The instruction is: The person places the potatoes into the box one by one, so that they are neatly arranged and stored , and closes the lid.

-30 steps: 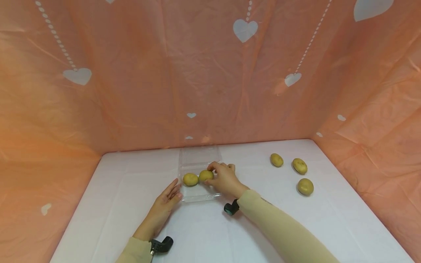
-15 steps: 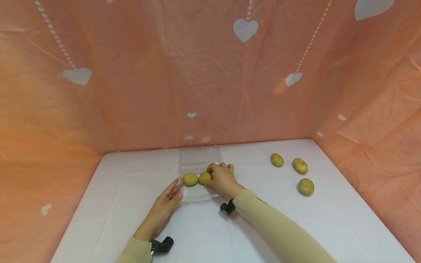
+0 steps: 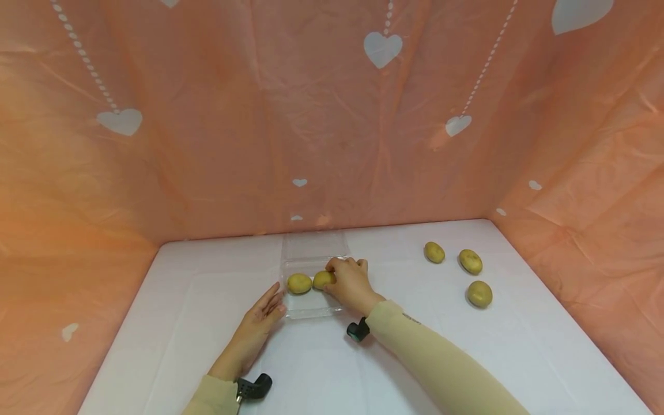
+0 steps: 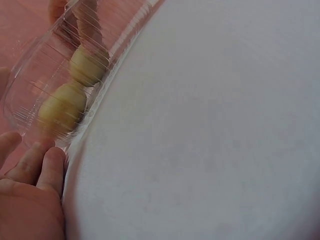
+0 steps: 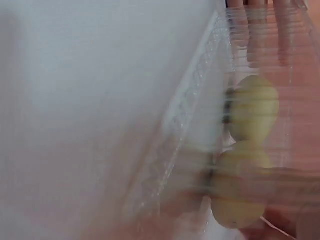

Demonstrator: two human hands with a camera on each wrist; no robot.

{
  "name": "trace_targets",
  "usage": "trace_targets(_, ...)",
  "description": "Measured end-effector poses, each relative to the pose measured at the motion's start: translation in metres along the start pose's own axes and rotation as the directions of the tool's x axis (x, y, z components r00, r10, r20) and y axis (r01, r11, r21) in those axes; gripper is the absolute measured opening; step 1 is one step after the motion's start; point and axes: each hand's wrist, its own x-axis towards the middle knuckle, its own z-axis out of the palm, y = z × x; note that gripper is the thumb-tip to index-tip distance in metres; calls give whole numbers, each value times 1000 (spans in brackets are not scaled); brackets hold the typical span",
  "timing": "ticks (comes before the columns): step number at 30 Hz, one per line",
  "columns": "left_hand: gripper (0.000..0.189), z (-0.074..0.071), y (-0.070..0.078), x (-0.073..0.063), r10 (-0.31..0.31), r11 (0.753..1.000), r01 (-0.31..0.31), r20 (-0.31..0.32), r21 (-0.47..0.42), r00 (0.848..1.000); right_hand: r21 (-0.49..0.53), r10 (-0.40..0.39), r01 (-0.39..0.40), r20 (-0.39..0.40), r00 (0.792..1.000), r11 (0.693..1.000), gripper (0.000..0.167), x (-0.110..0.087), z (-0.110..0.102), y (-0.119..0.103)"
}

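A clear plastic clamshell box [image 3: 311, 312] stands on the white table, its lid [image 3: 315, 245] folded back away from the person. Inside, two yellow potatoes sit side by side: a left potato [image 3: 300, 283] and a right potato [image 3: 323, 280]. My right hand [image 3: 354, 286] reaches in from the right, fingers and thumb pinching the right potato. In the right wrist view, that held potato [image 5: 237, 205] touches its neighbour [image 5: 253, 107]. My left hand [image 3: 254, 327] rests with extended fingers at the box's left side; the left wrist view shows its fingertips [image 4: 52, 162] right at the plastic wall.
Three more potatoes lie loose at the table's right: one at the back [image 3: 434, 252], another beside it [image 3: 470, 261] and one nearer the person [image 3: 479, 294]. An orange curtain [image 3: 332, 144] with white hearts surrounds the table's back and sides.
The right hand has lowered slightly with its potato, and its wrist has shifted a little left. The left hand stays at the box. The loose potatoes have not moved.
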Motion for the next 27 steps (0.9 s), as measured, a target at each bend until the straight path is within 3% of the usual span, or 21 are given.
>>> trace_targets(10,63,-1,1,0,-9,1000,9,4,7,1000,194,10,-2,-41,999,981,31,-12,-16,9)
trace_targets(15,63,-1,2,0,-9,1000,9,3,0,1000,283,38,-18,-67,997,959,38,-25,-34,21)
trace_targets(27,67,0,0,-1,15,1000,-15,-2,-21,1000,255,86,-52,-123,989,965,55,-50,-64,82)
